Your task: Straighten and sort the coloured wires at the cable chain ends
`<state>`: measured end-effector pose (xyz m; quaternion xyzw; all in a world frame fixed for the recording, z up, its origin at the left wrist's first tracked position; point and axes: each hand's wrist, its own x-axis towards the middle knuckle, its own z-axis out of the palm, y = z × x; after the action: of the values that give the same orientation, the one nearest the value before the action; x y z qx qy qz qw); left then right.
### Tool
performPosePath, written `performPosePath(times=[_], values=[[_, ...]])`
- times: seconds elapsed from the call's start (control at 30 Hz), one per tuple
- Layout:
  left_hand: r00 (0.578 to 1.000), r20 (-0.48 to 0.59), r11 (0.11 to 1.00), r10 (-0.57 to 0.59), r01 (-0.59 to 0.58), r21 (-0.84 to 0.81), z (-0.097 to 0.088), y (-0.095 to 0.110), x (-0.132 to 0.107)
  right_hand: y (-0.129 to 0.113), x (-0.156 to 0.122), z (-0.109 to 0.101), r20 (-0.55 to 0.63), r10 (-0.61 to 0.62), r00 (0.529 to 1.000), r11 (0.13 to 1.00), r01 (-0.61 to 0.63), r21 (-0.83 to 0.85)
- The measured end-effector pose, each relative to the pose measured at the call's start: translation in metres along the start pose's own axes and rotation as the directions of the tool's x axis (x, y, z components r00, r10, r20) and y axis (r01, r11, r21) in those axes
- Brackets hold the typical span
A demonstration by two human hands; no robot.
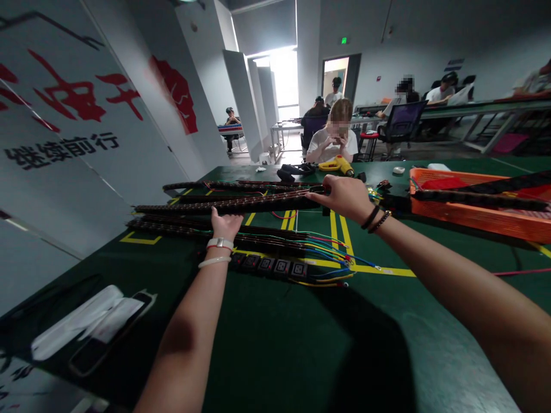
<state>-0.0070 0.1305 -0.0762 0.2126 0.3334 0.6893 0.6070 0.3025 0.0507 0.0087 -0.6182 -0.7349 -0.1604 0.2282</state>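
Note:
A long, dark socket wiring harness (262, 203) is held across the table, its row of small sockets running out to the left. My left hand (227, 222) grips it near the middle from below, thumb up in front and the other fingers partly hidden. At its right end, my right hand (346, 196) is closed in a pinch on the harness and its wires. Just in front lie more harnesses (271, 235) in a bundle, with coloured wires ending in ring terminals. One row of black sockets (282, 267) faces up at the near side.
An orange basket (482, 225) with dark harnesses across it stands at the right. A yellow heat gun (340, 165) lies at the back edge, near a seated co-worker (333, 140). Yellow tape (387, 272) marks the green table (275, 344). A phone (112, 332) and white case (77, 321) lie front left.

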Motion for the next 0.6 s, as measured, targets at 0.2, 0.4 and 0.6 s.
performPosePath(times=[0.2, 0.4, 0.6], values=[[0.997, -0.082, 1.000, 0.003, -0.005, -0.023, -0.013, 0.005, -0.006, -0.014, -0.036, 0.011, 0.019, 0.035, 0.999, 0.999, -0.035, 0.008], [0.993, -0.108, 0.987, 0.036, -0.052, -0.151, -0.025, 0.008, -0.021, -0.030, -0.070, 0.018, 0.025, 0.025, 0.999, 0.997, -0.027, 0.079], [0.998, 0.002, 0.979, 0.068, -0.066, -0.195, -0.033, 0.021, -0.042, -0.036, -0.097, 0.021, 0.082, 0.035, 0.996, 0.989, -0.046, 0.143]])
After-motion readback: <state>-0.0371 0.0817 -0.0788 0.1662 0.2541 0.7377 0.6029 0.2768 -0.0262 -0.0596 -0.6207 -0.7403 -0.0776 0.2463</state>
